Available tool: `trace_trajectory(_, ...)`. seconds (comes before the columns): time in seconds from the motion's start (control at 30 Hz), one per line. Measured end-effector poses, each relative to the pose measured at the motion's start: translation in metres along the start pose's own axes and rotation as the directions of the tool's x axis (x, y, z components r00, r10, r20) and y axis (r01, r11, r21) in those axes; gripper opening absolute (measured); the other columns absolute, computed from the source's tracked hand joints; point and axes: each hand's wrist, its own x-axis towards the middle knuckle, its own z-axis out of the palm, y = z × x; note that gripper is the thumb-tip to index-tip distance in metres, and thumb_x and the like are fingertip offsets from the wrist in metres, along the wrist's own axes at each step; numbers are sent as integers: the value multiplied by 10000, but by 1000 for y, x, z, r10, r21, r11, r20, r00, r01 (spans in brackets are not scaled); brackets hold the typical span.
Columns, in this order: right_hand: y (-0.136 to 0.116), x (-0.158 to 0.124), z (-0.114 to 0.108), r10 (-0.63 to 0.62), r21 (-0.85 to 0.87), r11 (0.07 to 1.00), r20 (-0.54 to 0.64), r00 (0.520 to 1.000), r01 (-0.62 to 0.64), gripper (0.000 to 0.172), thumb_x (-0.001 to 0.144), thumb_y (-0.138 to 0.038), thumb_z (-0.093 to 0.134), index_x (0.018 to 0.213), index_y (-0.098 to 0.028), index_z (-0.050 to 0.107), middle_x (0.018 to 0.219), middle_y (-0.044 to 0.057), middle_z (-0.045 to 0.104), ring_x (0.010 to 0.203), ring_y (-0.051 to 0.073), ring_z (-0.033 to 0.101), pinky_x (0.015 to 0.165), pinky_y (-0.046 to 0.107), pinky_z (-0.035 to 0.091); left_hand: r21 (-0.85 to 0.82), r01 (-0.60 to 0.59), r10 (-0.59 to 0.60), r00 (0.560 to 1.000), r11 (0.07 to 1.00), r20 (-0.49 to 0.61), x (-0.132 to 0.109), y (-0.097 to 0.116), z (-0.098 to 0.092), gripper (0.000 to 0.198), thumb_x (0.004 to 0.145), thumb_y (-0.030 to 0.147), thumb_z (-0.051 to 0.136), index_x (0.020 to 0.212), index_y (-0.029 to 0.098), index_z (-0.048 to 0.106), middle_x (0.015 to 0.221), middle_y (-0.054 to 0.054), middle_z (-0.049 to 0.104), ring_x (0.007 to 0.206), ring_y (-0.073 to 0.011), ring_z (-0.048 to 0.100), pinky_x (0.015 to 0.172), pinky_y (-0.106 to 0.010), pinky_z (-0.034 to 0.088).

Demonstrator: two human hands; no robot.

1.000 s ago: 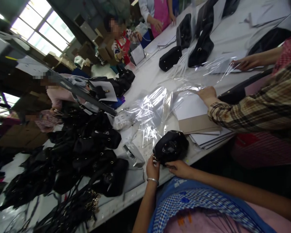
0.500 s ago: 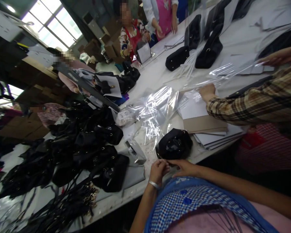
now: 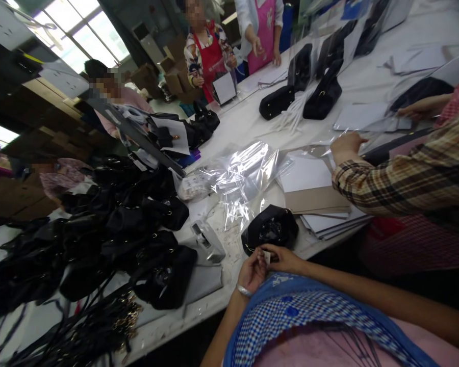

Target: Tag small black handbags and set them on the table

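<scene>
A black handbag point(image 3: 271, 229) lies at the table's near edge, right in front of my hands. My left hand point(image 3: 254, 267), with a silvery bracelet at the wrist, has its fingers curled together beside the bag's near side. Close against it, my right hand point(image 3: 285, 259) pinches a small whitish tag point(image 3: 266, 256) that shows between the two hands. Whether the left fingertips also grip the tag or a part of the bag is too small to tell.
Black bags point(image 3: 164, 270) are heaped at the left, with straps and gold chains point(image 3: 128, 316) below. Clear plastic sheets point(image 3: 245, 168) lie mid-table. Cardboard and paper point(image 3: 317, 201) are stacked at the right, near a co-worker's plaid sleeve point(image 3: 405, 173). Other people stand across the table.
My hands have drawn closer together, and a whitish tag now shows between them. The co-worker's near hand has moved a little right.
</scene>
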Motion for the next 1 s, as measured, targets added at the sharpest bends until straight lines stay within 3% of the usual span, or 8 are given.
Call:
trace_trajectory(0.13, -3, -1, 1, -1, -60, 998, -84, 996, -4, 351, 749, -404, 648, 999, -157, 640, 975, 75, 704, 922, 243, 666, 852, 374, 519, 239, -13, 17, 1000, 971, -16, -5, 0, -17, 189, 810, 266, 696, 849, 87, 644, 690, -17, 612, 530, -51, 580, 498, -132, 493)
trace_trajectory(0.2, -6, -8, -3, 37, -97, 994, -142, 989, -51, 293, 746, -381, 646, 940, -162, 646, 890, 60, 710, 864, 238, 671, 803, 362, 530, 446, -164, 213, 975, 880, -62, -9, 1, -25, 321, 743, 389, 744, 860, 107, 647, 670, -11, 605, 523, -75, 574, 473, -164, 471)
trace_trajectory(0.33, -15, -24, -13, 68, -44, 996, -193, 979, -78, 346, 740, -378, 662, 1011, -167, 626, 960, 71, 715, 914, 242, 671, 834, 358, 523, 743, -507, 722, 690, 437, 47, -15, 10, -26, 405, 673, 374, 785, 996, 169, 652, 811, -35, 647, 659, -114, 597, 548, -196, 465)
trace_trajectory(0.43, -27, -31, -22, 105, 12, 994, -208, 972, -104, 404, 747, -412, 660, 1064, -174, 579, 968, 79, 716, 880, 235, 681, 758, 335, 537, 761, -616, 749, 599, 205, 283, -14, 17, -11, 538, 661, 272, 790, 1169, 238, 616, 1139, -89, 641, 947, -182, 613, 696, -235, 486)
trace_trajectory(0.6, -56, -29, -46, -20, -335, 940, -254, 967, -68, 283, 777, -366, 610, 994, -186, 630, 934, 58, 713, 879, 230, 661, 792, 336, 500, 804, -591, 544, 654, -65, 525, -1, 33, 15, 486, 606, 233, 800, 1080, 248, 691, 1058, -68, 695, 998, -260, 591, 868, -328, 448)
trace_trajectory(0.8, -87, -8, -63, -134, -798, 603, -122, 983, -17, 262, 776, -218, 575, 988, -255, 725, 962, 49, 732, 915, 261, 653, 813, 352, 466, 812, -440, 360, 738, -384, 570, 11, 58, 24, 308, 599, 286, 782, 901, 248, 734, 855, -37, 721, 864, -275, 627, 807, -318, 445)
trace_trajectory(0.9, -96, 7, -64, -121, -858, 514, -55, 991, 15, 248, 726, -160, 620, 905, -268, 753, 895, 54, 737, 869, 278, 659, 773, 349, 461, 775, -523, 255, 744, -355, 618, 16, 66, 20, 340, 645, 296, 754, 982, 252, 727, 941, -28, 726, 895, -255, 636, 829, -307, 452)
trace_trajectory(1.0, -100, 21, -64, -149, -886, 458, 4, 989, 73, 220, 717, -122, 623, 811, -269, 757, 811, 50, 727, 818, 270, 659, 763, 344, 442, 784, -589, 247, 744, -198, 621, 23, 68, 13, 323, 708, 290, 703, 1026, 239, 717, 1016, -29, 718, 958, -241, 630, 876, -315, 451)
